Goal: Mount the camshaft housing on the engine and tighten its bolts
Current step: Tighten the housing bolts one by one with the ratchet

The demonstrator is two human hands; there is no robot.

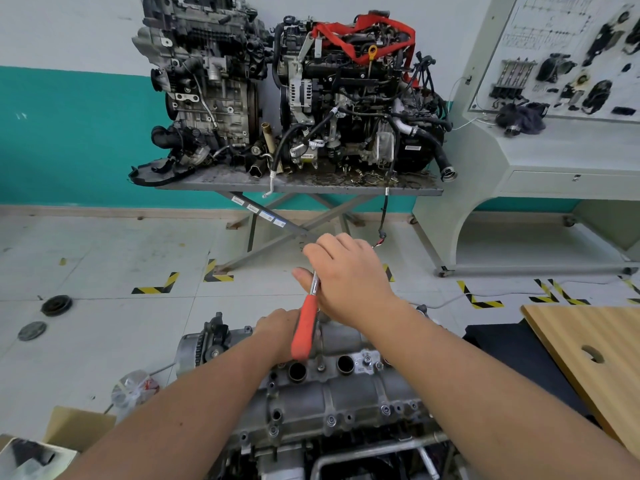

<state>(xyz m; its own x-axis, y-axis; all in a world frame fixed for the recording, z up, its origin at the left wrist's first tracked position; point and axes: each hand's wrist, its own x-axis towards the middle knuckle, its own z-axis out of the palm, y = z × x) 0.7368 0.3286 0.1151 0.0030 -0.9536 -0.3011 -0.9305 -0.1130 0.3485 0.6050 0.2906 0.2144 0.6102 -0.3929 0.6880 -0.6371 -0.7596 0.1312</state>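
The camshaft housing sits on top of the engine at the bottom centre of the view, its grey casting running from lower right toward upper left, with two round open bores on its upper face and small bolts along its near flange; a toothed sprocket end shows at its far left. The right hand hovers above the far end of the housing, its fingers curled over the chrome shaft of a ratchet wrench, thumb pointing left; the wrench's red handle slants down toward the camera and ends just over the nearer bore. The left hand lies behind that red handle, low on the housing; its fingers are hidden, so whether they grip anything I cannot tell. Both forearms reach in from the bottom corners. Beyond, on the tiled floor, a scissor table carries two assembled engines, one looped with a red strap; a training panel stands at right; a wooden board lies at the right edge, a cardboard box at lower left.
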